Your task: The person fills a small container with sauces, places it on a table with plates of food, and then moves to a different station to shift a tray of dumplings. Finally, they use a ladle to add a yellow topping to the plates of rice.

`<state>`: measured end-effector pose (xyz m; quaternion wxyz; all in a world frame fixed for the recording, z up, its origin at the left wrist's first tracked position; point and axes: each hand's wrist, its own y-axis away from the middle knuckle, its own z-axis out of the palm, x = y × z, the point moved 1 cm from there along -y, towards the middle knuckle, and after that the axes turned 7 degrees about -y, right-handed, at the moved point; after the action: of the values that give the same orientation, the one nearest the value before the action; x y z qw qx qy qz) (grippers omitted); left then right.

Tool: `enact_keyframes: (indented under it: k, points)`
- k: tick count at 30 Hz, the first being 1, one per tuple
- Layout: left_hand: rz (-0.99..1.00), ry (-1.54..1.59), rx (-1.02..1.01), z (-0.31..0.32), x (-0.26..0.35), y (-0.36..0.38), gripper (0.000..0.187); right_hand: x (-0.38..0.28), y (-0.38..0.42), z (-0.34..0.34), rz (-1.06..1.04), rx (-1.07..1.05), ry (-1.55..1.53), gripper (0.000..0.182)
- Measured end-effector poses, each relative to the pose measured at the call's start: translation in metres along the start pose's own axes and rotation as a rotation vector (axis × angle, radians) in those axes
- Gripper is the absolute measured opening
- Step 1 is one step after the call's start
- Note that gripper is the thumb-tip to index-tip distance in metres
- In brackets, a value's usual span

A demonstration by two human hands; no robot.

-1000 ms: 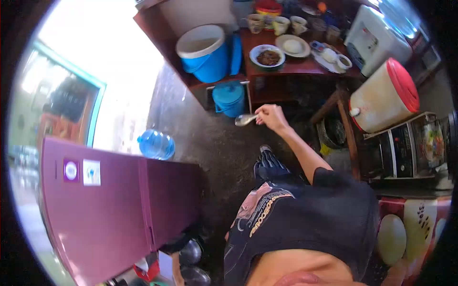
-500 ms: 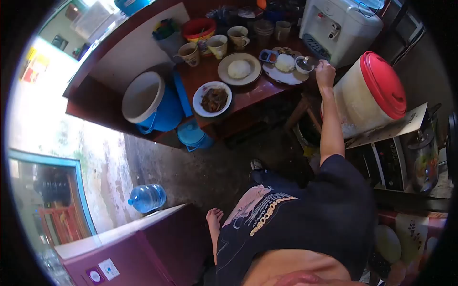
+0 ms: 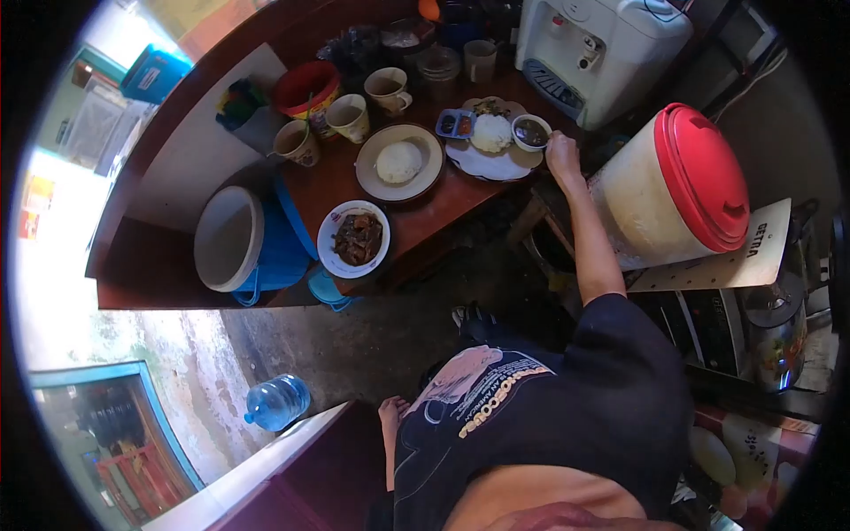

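Note:
My right hand is closed at the right rim of a small white bowl of dark soup, pinching a spoon that is mostly hidden. The bowl stands on a plate that also holds a mound of white rice and a small blue dish with dark and reddish sauces. To the left are a beige plate of rice and a white bowl of brown stewed food. My left hand hangs low by my side, fingers loosely apart, holding nothing.
Several mugs and a red container line the table's back. A water dispenser and a red-lidded drum stand right. A blue bucket is left; a water bottle lies on the floor.
The view has shifted, so the table things sit further left. The spoon, visible above the small bowl before, is now lower and mostly hidden at its rim. My left hand still hangs down.

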<state>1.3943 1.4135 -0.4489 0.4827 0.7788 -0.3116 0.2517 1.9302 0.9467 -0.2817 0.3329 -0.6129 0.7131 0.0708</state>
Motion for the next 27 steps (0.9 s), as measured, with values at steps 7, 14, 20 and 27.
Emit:
enact_keyframes:
  k: [7, 14, 20, 27]
  points:
    - [-0.415, 0.367, 0.047, -0.001, 0.055, -0.028, 0.02, -0.028, 0.022, -0.045, -0.025, 0.017, -0.044, 0.026]
    - [0.365, 0.153, 0.065, 0.03, 0.236, -0.038, 0.02, -0.139, 0.169, -0.027, 0.246, -0.682, -0.761, 0.041]
    - [1.192, -0.114, 0.264, 0.054, 0.392, 0.045, 0.028, -0.173, 0.313, 0.032, -0.11, -1.128, -1.274, 0.045]
    - [1.233, -0.125, 0.219, 0.048, 0.339, 0.024, 0.019, -0.172, 0.337, 0.034, 0.839, -1.234, -1.629, 0.031]
